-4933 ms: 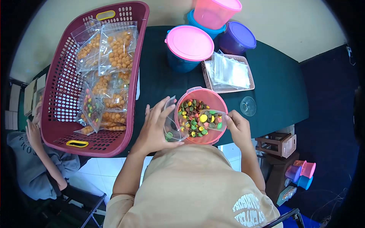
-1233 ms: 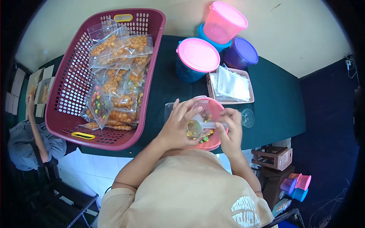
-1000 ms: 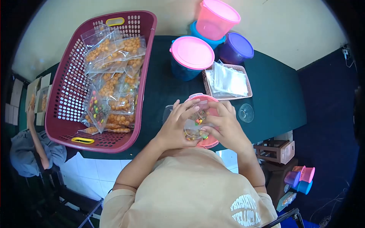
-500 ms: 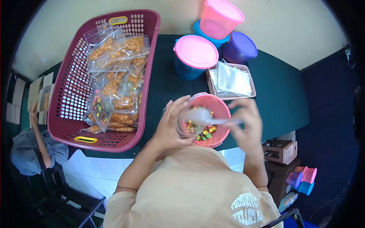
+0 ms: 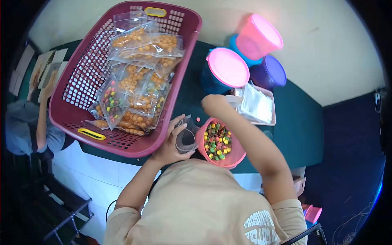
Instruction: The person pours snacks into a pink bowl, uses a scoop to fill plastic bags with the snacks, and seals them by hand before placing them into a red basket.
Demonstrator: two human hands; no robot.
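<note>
My left hand [image 5: 169,145] is curled round a clear plastic bag [image 5: 188,130], which has a round, see-through rim in its mouth. It stands just left of a pink bowl [image 5: 238,158] filled with small red, yellow, green and brown candy-like pieces [image 5: 218,141]. My right hand [image 5: 215,106] is closed, beyond the bowl and in front of the blue tub with a pink lid [image 5: 228,67]. A whitish spoon [image 5: 234,99] sticks out to the right of that fist; its rest is hidden. One pink piece [image 5: 198,119] lies on the green cloth.
At left, a large maroon basket [image 5: 185,77] holds several packed snack bags [image 5: 134,77]. A tray [image 5: 272,110] carries flat clear bags [image 5: 257,104]. Behind stand a pink tub [image 5: 259,38] and a purple tub [image 5: 268,73]. Another person's arm [image 5: 43,118] shows at far left.
My right hand has moved with the spoon from over the bowl to the far side, near the lidded tub. My left hand and the bag have shifted left, off the bowl. The view has turned slightly.
</note>
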